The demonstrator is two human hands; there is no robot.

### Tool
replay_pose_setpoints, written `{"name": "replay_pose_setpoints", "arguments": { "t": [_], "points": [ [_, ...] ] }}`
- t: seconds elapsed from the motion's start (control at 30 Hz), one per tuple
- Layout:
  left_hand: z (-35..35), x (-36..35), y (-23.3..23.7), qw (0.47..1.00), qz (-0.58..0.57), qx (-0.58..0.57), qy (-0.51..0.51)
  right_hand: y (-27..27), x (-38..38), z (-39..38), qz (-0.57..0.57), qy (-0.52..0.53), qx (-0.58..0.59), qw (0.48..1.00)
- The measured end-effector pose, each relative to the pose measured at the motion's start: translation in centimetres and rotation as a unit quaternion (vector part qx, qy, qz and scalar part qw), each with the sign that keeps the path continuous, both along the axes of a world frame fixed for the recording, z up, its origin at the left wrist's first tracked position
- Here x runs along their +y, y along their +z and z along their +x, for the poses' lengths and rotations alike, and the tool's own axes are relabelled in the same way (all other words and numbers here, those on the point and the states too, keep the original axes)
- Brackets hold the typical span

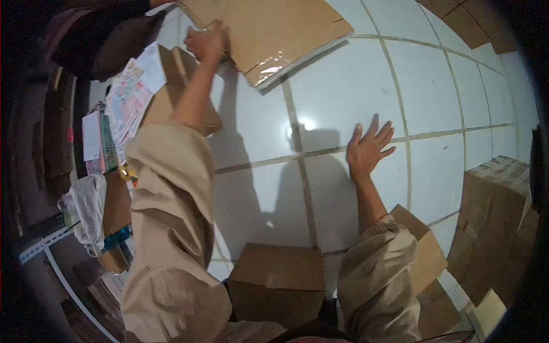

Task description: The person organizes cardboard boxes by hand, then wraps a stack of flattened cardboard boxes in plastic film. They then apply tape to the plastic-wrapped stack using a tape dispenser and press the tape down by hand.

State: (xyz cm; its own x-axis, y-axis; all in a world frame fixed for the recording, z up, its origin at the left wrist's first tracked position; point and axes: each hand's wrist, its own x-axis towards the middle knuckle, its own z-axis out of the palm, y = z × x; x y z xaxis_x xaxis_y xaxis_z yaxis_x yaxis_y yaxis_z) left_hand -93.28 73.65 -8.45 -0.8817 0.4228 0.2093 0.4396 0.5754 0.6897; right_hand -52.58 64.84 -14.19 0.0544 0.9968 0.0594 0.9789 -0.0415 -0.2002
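- While the right hand [369,150] is spreading its fingers wide over the white tiles [349,86] toward two o'clock, the left hand [207,43] is meeting the flat cardboard's near-left edge at eleven; grip: cannot tell.
- Flat cardboard [286,31] is lying at twelve, clear film [271,64] shining at its near corner.
- Printed papers [132,94] are overlapping at ten, lettering too small to read.
- Closed box [278,267] is sitting at six.

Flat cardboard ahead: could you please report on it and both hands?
Left hand at edge of flat cardboard, grip unclear. Right hand open, fingers spread, apart from it. Cardboard box below left forearm.
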Motion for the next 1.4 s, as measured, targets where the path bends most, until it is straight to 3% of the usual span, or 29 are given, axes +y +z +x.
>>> {"name": "replay_pose_setpoints", "arguments": {
  "t": [0.07,0.13,0.23,0.3,0.43,0.5,0.57,0.6,0.63,0.67,0.7,0.73,0.77,0.8,0.83,0.93,0.97,1.03,1.1,1.2,1.37,1.4],
  "points": [
    [-3.1,1.6,-0.6,0.998,0.014,-0.056,0.041,-0.3,0.3,0.1,-0.008,0.004,-0.009,1.0],
    [-5.4,3.2,-1.8,0.918,0.125,-0.376,0.037,0.2,0.6,0.0,-0.026,0.001,0.003,1.0],
    [-3.1,3.7,-4.5,0.907,0.157,-0.387,-0.047,0.3,0.8,0.0,-0.033,0.009,-0.003,0.999],
    [-0.6,3.3,-2.7,0.884,0.195,-0.425,-0.019,0.9,1.1,0.0,-0.041,0.011,0.003,0.999],
    [2.3,3.0,-5.0,0.925,0.209,-0.317,-0.026,1.0,1.2,0.0,-0.068,0.009,0.001,0.998],
    [5.5,2.7,-5.6,0.976,0.063,-0.208,0.014,1.0,1.2,-0.2,-0.062,0.009,-0.001,0.998],
    [11.2,2.3,-4.4,0.97,0.135,-0.2,-0.031,1.2,1.4,-0.3,-0.094,-0.008,-0.004,0.996],
    [14.4,2.2,-3.6,0.956,0.137,-0.259,-0.018,1.7,1.5,-0.4,-0.096,-0.004,0.005,0.995],
    [17.2,1.8,-1.9,0.962,0.096,-0.25,-0.047,1.7,1.5,-0.5,-0.095,0.0,0.002,0.995],
    [19.6,1.5,-4.5,0.925,0.193,-0.307,-0.114,1.6,1.5,-0.5,-0.096,-0.008,0.012,0.995],
    [21.0,0.9,-4.4,0.902,0.151,-0.348,-0.206,1.5,1.5,-0.5,-0.097,-0.016,0.02,0.995],
    [22.4,0.2,-4.2,0.869,0.105,-0.382,-0.297,1.4,1.6,-0.5,-0.099,-0.012,0.015,0.995],
    [22.8,0.1,-0.2,0.824,-0.084,-0.388,-0.405,1.3,1.5,-0.5,-0.098,-0.012,0.012,0.995],
    [22.1,0.5,1.4,0.822,-0.084,-0.392,-0.404,1.1,1.5,-0.5,-0.097,-0.015,0.01,0.995],
    [20.9,1.0,2.5,0.853,-0.027,-0.342,-0.393,0.9,1.5,-0.3,-0.1,-0.016,0.007,0.995],
    [9.2,6.1,4.0,0.96,0.131,-0.036,-0.244,0.5,1.3,0.0,-0.091,-0.012,0.002,0.996],
    [3.7,8.5,3.8,0.977,0.122,0.019,-0.171,0.6,1.4,-0.1,-0.098,-0.012,0.003,0.995],
    [-3.9,11.6,4.6,0.989,-0.069,0.092,-0.089,0.9,1.5,-0.1,-0.104,-0.017,0.005,0.994],
    [-10.2,12.6,1.3,0.978,-0.164,-0.064,-0.112,1.2,1.6,-0.1,-0.112,-0.019,0.023,0.993],
    [-11.8,12.9,-1.5,0.931,-0.165,-0.282,-0.16,1.3,1.8,0.1,-0.114,-0.012,0.02,0.993],
    [-11.6,12.2,-1.3,0.895,-0.201,-0.361,-0.17,1.0,1.6,0.6,-0.114,-0.004,0.024,0.993],
    [-10.8,11.6,-1.6,0.934,-0.219,-0.259,-0.109,1.0,1.7,0.4,-0.123,-0.005,0.024,0.992]
  ]
}}
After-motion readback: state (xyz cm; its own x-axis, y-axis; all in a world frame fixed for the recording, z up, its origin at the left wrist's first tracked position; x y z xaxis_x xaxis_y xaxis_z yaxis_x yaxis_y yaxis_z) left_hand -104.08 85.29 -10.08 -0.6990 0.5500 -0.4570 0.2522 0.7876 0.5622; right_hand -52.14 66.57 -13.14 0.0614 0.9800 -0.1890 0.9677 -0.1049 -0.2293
